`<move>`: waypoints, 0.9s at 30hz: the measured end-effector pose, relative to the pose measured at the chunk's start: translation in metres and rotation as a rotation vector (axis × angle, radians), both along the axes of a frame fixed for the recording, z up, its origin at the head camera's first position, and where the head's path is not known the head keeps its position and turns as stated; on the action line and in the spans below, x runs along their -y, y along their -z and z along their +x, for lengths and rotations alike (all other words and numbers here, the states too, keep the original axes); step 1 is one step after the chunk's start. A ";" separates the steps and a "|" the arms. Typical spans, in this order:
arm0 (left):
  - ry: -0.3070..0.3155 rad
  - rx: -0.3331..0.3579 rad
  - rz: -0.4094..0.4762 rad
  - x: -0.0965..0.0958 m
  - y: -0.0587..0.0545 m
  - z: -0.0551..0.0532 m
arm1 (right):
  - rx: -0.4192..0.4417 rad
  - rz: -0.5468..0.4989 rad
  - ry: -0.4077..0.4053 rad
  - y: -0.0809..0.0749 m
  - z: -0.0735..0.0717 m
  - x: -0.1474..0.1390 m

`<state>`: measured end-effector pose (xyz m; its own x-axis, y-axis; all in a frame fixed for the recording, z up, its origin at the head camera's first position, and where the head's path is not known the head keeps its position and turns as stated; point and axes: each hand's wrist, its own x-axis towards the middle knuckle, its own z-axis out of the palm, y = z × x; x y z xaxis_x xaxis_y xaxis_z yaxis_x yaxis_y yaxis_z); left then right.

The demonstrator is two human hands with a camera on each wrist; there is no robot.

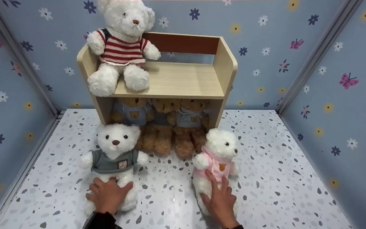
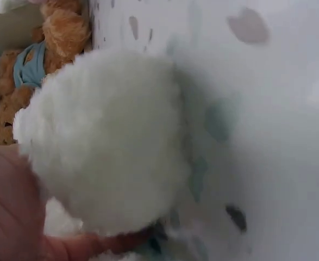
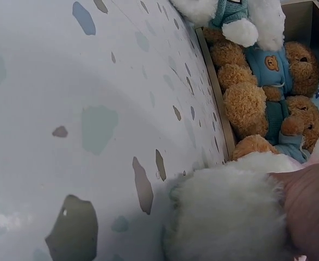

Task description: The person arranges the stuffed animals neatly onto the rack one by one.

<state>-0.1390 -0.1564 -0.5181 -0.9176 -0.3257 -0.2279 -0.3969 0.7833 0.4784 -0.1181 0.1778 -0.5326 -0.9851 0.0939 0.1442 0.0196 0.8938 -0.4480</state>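
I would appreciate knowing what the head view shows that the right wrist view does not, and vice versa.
Only the head view shows the left hand and the red-striped sweater.

Only the right wrist view shows the upper face of the brown bear nearest the white bear in green; the shelf hides it from the head camera.

Both show the right hand on the white bear in pink, the speckled surface and two more brown bears.

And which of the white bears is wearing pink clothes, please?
The white bear at the person's right hand: only its top is pink. The bear at the left hand wears grey, and the bear on the shelf wears red and white stripes.
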 end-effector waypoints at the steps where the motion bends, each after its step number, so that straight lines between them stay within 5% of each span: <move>1: -0.008 -0.012 0.010 -0.001 0.001 -0.002 | 0.001 -0.003 0.001 0.000 0.000 0.000; 10: -0.084 -0.198 0.011 -0.006 0.011 -0.001 | 0.019 -0.010 0.005 -0.001 -0.001 0.000; 16: -0.152 -0.270 0.029 -0.010 0.005 0.016 | 0.012 -0.006 0.002 -0.001 0.002 0.003; 20: -0.155 -0.367 0.039 -0.018 -0.021 0.031 | 0.004 -0.012 -0.001 -0.002 0.001 0.004; 27: -0.040 -0.548 0.035 -0.039 -0.087 0.042 | 0.019 -0.016 0.006 -0.002 -0.001 0.002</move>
<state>-0.0974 -0.1173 -0.4315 -0.8919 -0.3637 0.2688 -0.1113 0.7526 0.6490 -0.1191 0.1754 -0.5306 -0.9871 0.1018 0.1235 0.0336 0.8862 -0.4620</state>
